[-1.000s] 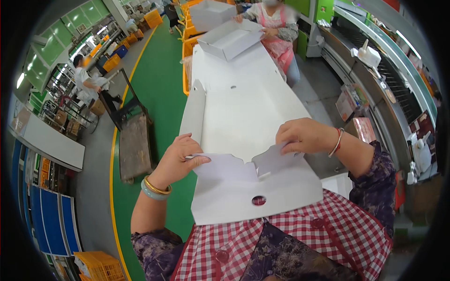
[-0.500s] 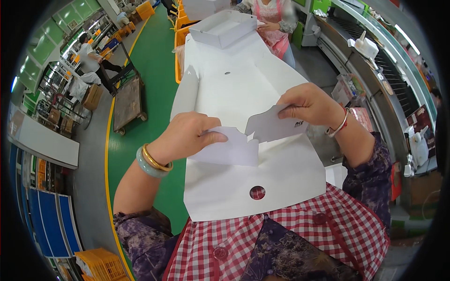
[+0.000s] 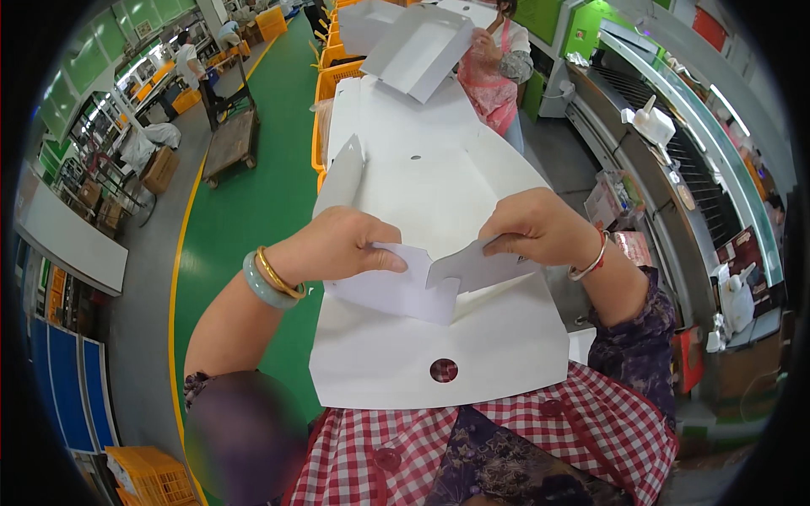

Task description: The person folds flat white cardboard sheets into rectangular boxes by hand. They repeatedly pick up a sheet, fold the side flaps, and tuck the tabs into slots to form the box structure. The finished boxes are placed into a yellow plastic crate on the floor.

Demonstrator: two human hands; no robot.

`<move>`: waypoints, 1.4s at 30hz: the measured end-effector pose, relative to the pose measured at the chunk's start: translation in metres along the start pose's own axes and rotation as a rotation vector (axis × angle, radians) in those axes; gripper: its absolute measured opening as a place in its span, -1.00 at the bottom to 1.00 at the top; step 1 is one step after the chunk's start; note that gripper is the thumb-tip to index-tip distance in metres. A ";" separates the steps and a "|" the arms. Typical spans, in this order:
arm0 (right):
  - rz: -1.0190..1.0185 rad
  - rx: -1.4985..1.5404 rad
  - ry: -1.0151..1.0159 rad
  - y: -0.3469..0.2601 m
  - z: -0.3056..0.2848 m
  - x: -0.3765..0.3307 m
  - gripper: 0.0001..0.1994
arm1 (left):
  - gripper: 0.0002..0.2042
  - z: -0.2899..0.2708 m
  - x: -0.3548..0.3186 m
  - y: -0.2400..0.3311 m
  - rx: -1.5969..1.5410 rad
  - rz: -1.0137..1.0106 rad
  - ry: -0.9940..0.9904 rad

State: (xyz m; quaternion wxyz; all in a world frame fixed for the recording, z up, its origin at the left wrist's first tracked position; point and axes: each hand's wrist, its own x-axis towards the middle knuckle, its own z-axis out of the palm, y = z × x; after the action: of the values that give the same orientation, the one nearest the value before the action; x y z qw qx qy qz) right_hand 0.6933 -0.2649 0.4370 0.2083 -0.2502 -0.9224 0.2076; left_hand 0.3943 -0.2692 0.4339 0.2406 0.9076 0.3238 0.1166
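Note:
A white cardboard box blank (image 3: pixel 439 358) lies in front of me, with a round hole in its near flap. My left hand (image 3: pixel 350 243) pinches the white left tab (image 3: pixel 403 282) between thumb and fingers. My right hand (image 3: pixel 540 226) has its thumb and fingers closed on the right tab (image 3: pixel 477 266), whose shaded face shows. The notched ends of both tabs meet and overlap above the middle of the blank. From this view I cannot tell whether the notches are fully hooked. A side panel (image 3: pixel 343 177) stands half raised at the left.
Beyond the blank, a co-worker (image 3: pixel 494 93) in a pink apron stands by a folded white box tray (image 3: pixel 419 52). Yellow crates (image 3: pixel 331 93) line the left side of the work surface. At right runs a conveyor (image 3: pixel 675 160); a flat cart (image 3: pixel 230 143) stands on the floor left.
My right hand has moved left, bringing the tabs' notched ends together where a gap showed before. The far box tray has been tilted up, with the co-worker's hand at it.

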 end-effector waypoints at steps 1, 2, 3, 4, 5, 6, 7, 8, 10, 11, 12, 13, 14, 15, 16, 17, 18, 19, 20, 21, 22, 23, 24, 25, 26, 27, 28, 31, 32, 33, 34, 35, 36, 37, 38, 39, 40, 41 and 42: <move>-0.002 -0.013 -0.011 -0.002 0.001 0.003 -0.91 | -0.72 0.000 0.001 -0.001 -0.004 0.017 0.000; -0.004 -0.026 -0.023 -0.003 0.002 0.005 -0.91 | -0.72 -0.001 0.003 0.000 -0.003 0.009 -0.010; -0.009 -0.038 -0.034 -0.005 0.003 0.007 -0.91 | -0.73 -0.004 0.003 0.002 0.000 -0.003 -0.020; -0.005 -0.048 -0.041 -0.007 0.003 0.007 -0.91 | -0.73 -0.004 0.002 0.004 0.002 -0.014 -0.030; -0.001 -0.057 -0.048 -0.008 0.003 0.008 -0.91 | -0.73 -0.002 0.001 0.004 -0.020 -0.016 -0.021; 0.000 -0.067 -0.055 -0.010 0.003 0.009 -0.91 | -0.74 0.000 -0.001 0.005 -0.042 -0.021 -0.011; 0.008 -0.055 -0.075 -0.014 0.003 0.010 -0.91 | -0.74 0.002 -0.004 0.005 -0.063 -0.025 -0.001; 0.015 -0.042 -0.095 -0.017 0.003 0.011 -0.91 | -0.75 0.004 -0.007 0.006 -0.072 -0.045 0.009; 0.036 -0.048 -0.106 -0.019 0.008 0.008 -0.90 | -0.76 0.012 -0.012 0.008 -0.092 -0.073 0.023; 0.040 -0.064 -0.100 -0.018 0.010 0.006 -0.90 | -0.75 0.014 -0.014 0.008 -0.081 -0.072 0.059; 0.048 -0.075 -0.095 -0.018 0.014 0.004 -0.90 | -0.73 0.017 -0.017 0.008 -0.074 -0.074 0.091; 0.062 -0.053 -0.106 -0.019 0.017 0.003 -0.89 | -0.72 0.021 -0.019 0.008 -0.067 -0.077 0.123; 0.076 -0.031 -0.118 -0.021 0.019 0.001 -0.88 | -0.71 0.025 -0.022 0.008 -0.079 -0.085 0.140; 0.086 -0.018 -0.125 -0.022 0.021 0.000 -0.87 | -0.70 0.028 -0.022 0.008 -0.082 -0.088 0.163; 0.080 -0.024 -0.146 -0.021 0.024 -0.001 -0.87 | -0.69 0.032 -0.023 0.008 -0.086 -0.090 0.185; 0.074 -0.031 -0.166 -0.020 0.027 -0.003 -0.86 | -0.71 0.034 -0.024 0.009 -0.072 -0.082 0.182; 0.069 -0.038 -0.182 -0.018 0.028 -0.003 -0.85 | -0.73 0.032 -0.023 0.011 -0.054 -0.072 0.176; 0.085 -0.028 -0.196 -0.018 0.029 -0.003 -0.84 | -0.76 0.031 -0.023 0.012 -0.037 -0.060 0.170; 0.101 -0.018 -0.209 -0.019 0.029 -0.002 -0.84 | -0.75 0.032 -0.023 0.012 -0.043 -0.059 0.189; 0.116 -0.006 -0.222 -0.018 0.030 -0.002 -0.83 | -0.74 0.034 -0.023 0.011 -0.049 -0.062 0.207; 0.115 -0.012 -0.223 -0.017 0.030 -0.003 -0.83 | -0.73 0.037 -0.023 0.011 -0.055 -0.063 0.225; 0.114 -0.018 -0.223 -0.015 0.031 -0.004 -0.83 | -0.73 0.038 -0.024 0.011 -0.039 -0.078 0.216; 0.113 -0.023 -0.222 -0.015 0.031 -0.005 -0.83 | -0.73 0.038 -0.024 0.012 -0.021 -0.094 0.205; 0.114 -0.015 -0.208 -0.015 0.031 -0.006 -0.83 | -0.73 0.038 -0.024 0.013 -0.003 -0.108 0.193; 0.115 -0.008 -0.195 -0.016 0.032 -0.008 -0.83 | -0.72 0.038 -0.025 0.015 -0.003 -0.112 0.202; 0.118 0.000 -0.181 -0.016 0.033 -0.010 -0.82 | -0.71 0.038 -0.027 0.016 -0.005 -0.115 0.210; 0.123 -0.035 -0.181 -0.015 0.032 -0.012 -0.81 | -0.70 0.037 -0.028 0.016 -0.006 -0.118 0.218; 0.162 -0.117 -0.167 -0.013 0.028 -0.018 -0.78 | -0.70 0.025 -0.035 0.008 0.085 -0.098 0.187; 0.193 -0.131 -0.154 -0.012 0.023 -0.023 -0.77 | -0.67 0.021 -0.042 0.007 0.195 -0.106 0.215; 0.234 -0.148 -0.142 -0.011 0.020 -0.030 -0.76 | -0.62 0.019 -0.050 0.007 0.300 -0.106 0.242; 0.241 -0.177 -0.110 -0.008 0.019 -0.038 -0.76 | -0.56 0.021 -0.055 0.007 0.405 -0.106 0.270; 0.249 -0.207 -0.079 -0.006 0.019 -0.046 -0.77 | -0.51 0.027 -0.059 0.008 0.441 -0.139 0.278; 0.251 -0.228 -0.053 -0.003 0.019 -0.054 -0.77 | -0.45 0.037 -0.065 0.010 0.477 -0.183 0.282; 0.224 -0.224 -0.026 0.001 0.022 -0.060 -0.79 | -0.40 0.045 -0.069 0.011 0.512 -0.226 0.285; 0.198 -0.220 0.001 0.005 0.026 -0.065 -0.81 | -0.41 0.053 -0.070 0.011 0.512 -0.239 0.312; 0.175 -0.217 0.028 0.008 0.029 -0.069 -0.82 | -0.41 0.059 -0.070 0.011 0.510 -0.249 0.339; 0.185 -0.177 0.004 0.010 0.032 -0.072 -0.84 | -0.42 0.065 -0.070 0.010 0.508 -0.260 0.366; 0.194 -0.136 -0.019 0.010 0.036 -0.075 -0.85 | -0.42 0.068 -0.073 0.007 0.499 -0.217 0.350; 0.200 -0.103 -0.039 0.011 0.037 -0.077 -0.86 | -0.42 0.069 -0.078 0.000 0.495 -0.171 0.342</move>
State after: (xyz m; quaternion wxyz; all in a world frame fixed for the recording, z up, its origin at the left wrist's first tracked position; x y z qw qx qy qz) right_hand 0.7399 -0.3083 0.3792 0.1555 -0.3474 -0.9062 0.1843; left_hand 0.3602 -0.3438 0.3705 -0.0370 0.8752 0.4535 0.1645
